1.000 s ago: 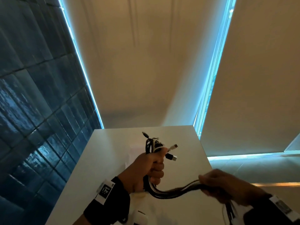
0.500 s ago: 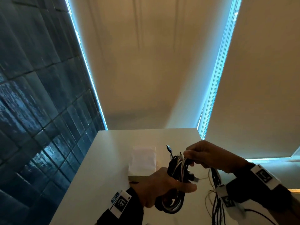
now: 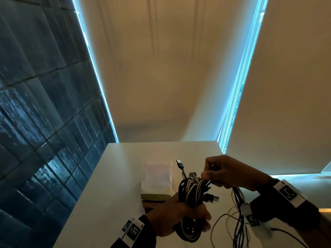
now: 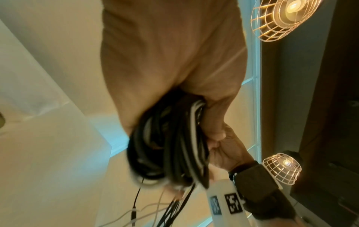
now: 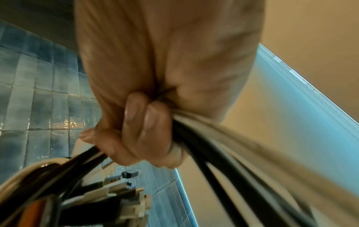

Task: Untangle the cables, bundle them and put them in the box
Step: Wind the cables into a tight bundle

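Note:
A coil of black and white cables (image 3: 192,197) is held above the white table (image 3: 111,179). My left hand (image 3: 177,219) grips the coil's lower half; the left wrist view shows the fingers wrapped round the looped cables (image 4: 170,147). My right hand (image 3: 223,173) holds the strands at the coil's top right, fingers curled round them (image 5: 143,132). USB plugs (image 3: 180,164) stick up from the coil, and loose cable tails (image 3: 238,217) hang below the right hand onto the table. The box (image 3: 157,178), pale on top, lies just left of the coil.
A dark blue tiled wall (image 3: 41,122) runs along the table's left side. Beige blinds (image 3: 161,68) with bright blue light at their edges stand behind the table. Thin loose cables (image 3: 220,230) lie on the table at the lower right.
The right hand has come up from the lower right to the top of the coil, laying the strands round it. The left hand has lowered with the bundle, uncovering the box.

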Action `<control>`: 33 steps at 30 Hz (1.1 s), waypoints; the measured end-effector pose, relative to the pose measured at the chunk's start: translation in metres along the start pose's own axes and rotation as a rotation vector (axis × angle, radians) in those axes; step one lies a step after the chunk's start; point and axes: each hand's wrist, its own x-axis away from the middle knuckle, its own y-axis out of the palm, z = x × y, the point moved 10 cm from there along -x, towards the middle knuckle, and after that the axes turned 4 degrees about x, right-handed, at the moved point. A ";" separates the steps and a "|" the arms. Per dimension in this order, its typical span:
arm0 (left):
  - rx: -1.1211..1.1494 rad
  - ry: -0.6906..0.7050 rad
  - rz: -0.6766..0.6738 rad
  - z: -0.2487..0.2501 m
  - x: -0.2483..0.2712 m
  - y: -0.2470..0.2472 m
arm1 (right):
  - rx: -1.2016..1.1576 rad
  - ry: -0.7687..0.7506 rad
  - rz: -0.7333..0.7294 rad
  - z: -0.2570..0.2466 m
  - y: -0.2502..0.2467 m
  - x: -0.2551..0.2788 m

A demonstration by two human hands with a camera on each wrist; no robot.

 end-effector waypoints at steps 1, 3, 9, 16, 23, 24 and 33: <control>0.031 0.013 -0.004 0.000 0.001 0.001 | -0.007 0.009 -0.008 0.004 -0.001 0.000; 0.072 0.010 0.019 -0.004 0.000 -0.003 | -0.018 0.028 -0.076 0.015 0.002 0.003; 0.178 0.043 0.052 0.007 0.013 -0.017 | -0.134 0.085 -0.301 0.055 0.017 0.029; 0.120 0.074 0.225 0.003 0.015 -0.046 | -0.627 0.169 -0.009 0.065 0.003 0.035; 0.218 0.107 0.378 -0.001 -0.006 -0.054 | -0.162 0.106 0.502 -0.005 0.011 0.026; 0.228 0.123 0.382 -0.001 -0.009 -0.054 | 0.128 0.074 0.478 -0.022 0.021 0.023; 0.367 0.183 0.382 0.009 -0.016 -0.050 | 0.599 0.149 0.182 -0.021 0.097 -0.011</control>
